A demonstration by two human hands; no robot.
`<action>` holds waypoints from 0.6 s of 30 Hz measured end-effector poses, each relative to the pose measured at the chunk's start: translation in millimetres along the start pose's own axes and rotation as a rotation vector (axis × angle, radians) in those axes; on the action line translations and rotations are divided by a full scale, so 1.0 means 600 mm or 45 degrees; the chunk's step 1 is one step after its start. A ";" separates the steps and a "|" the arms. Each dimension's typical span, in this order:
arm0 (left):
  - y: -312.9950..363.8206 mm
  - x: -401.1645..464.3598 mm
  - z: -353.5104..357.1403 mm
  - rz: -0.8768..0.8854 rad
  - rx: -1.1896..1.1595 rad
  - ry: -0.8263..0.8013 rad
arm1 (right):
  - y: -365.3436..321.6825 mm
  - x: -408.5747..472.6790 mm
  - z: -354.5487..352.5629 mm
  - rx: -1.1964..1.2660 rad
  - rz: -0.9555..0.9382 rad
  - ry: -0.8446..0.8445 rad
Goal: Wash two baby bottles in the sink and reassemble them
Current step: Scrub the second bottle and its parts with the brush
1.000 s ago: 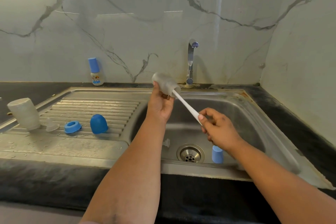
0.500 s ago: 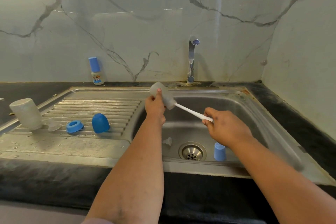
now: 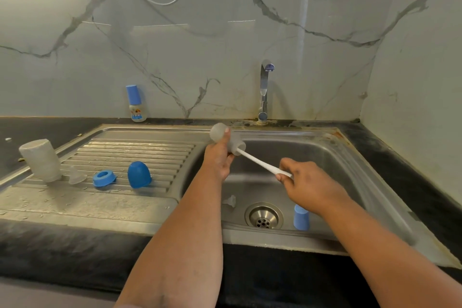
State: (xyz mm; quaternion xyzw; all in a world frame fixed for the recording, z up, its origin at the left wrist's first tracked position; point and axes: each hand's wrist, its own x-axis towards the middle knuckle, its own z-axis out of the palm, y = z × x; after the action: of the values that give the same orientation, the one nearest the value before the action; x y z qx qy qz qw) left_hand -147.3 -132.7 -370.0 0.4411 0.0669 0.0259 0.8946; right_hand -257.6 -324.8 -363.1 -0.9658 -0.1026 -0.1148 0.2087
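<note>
My left hand (image 3: 218, 157) grips a small frosted bottle body (image 3: 233, 142) over the sink basin (image 3: 332, 157), mouth pointing right. My right hand (image 3: 307, 185) holds the white handle of a bottle brush (image 3: 260, 163) whose head is inside that bottle. A clear teat (image 3: 230, 201) and a blue cap (image 3: 301, 217) lie on the basin floor near the drain (image 3: 263, 215). On the draining board (image 3: 140, 150) stand a larger frosted bottle (image 3: 41, 160) upside down, a clear teat (image 3: 76, 175), a blue ring (image 3: 103, 178) and a blue dome cap (image 3: 138, 174).
A small assembled bottle with a blue cap (image 3: 135, 104) stands on the black counter against the marble wall. The tap (image 3: 264, 90) rises behind the basin, no water running. The wall closes in at the right.
Both hands have dropped lower over the basin and the brush handle now lies flatter. My right hand has shifted right along the handle's end while the bottle tipped more level.
</note>
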 end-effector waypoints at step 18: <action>0.003 -0.019 0.012 -0.092 -0.501 -0.367 | -0.005 -0.009 -0.011 1.760 0.515 -0.470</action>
State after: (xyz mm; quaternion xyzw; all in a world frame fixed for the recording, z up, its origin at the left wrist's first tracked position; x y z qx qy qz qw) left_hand -157.7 -138.9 -363.2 0.2548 -0.0519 -0.0569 0.9639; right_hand -265.0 -325.7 -357.4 -0.6178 -0.0050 0.1807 0.7653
